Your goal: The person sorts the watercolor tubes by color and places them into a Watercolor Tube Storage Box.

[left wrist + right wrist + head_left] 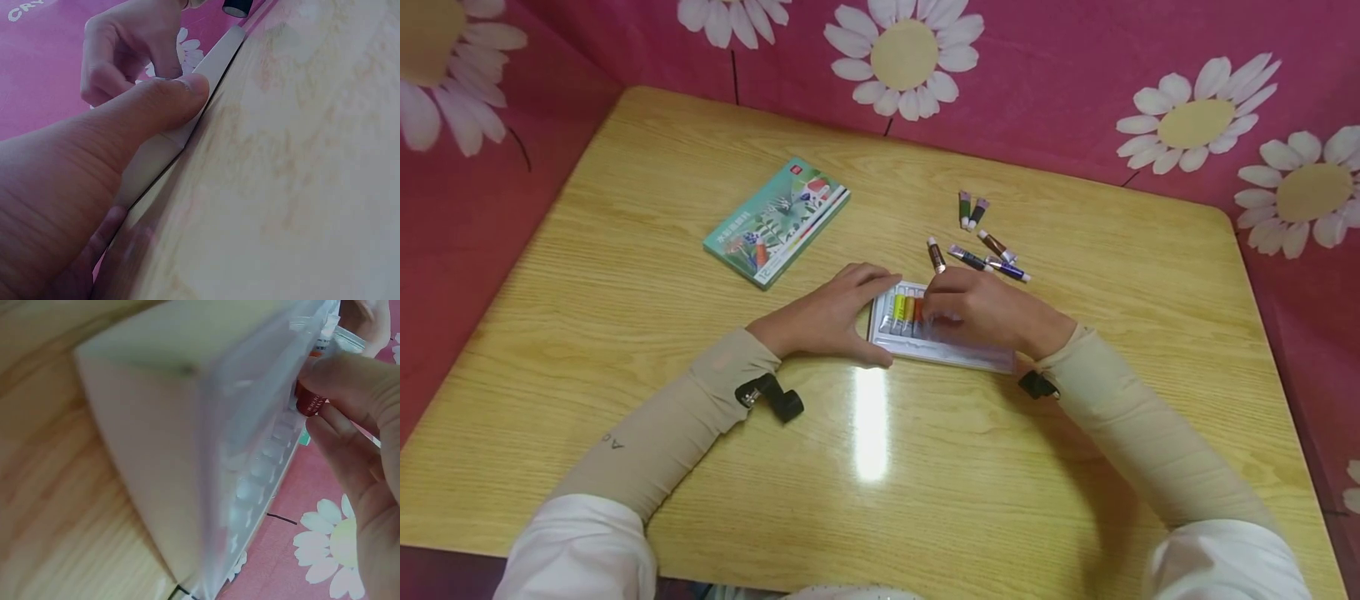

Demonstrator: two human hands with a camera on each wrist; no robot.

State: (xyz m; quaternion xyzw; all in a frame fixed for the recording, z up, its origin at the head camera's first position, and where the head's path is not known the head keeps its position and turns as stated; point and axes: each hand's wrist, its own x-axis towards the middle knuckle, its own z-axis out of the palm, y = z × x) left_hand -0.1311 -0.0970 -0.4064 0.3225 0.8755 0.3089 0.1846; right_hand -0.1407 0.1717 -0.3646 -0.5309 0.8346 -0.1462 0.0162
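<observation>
Head view: R hand (981, 307) grip clamped on red tube (310, 402); L hand (823, 315) grip clamped on tray (958, 353). Risk: bumping loose tubes (970, 258) may roll 'em twd. tabletop (962, 467) far edge.

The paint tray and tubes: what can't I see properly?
- Head view: the right hand hides part of the tray.
- Head view: writing on the loose tubes is too small.
- Left wrist view: the left hand and tray's side hide its inside.
- Right wrist view: the right hand partly covers a red tube; the tray's near corner is blurred.
</observation>
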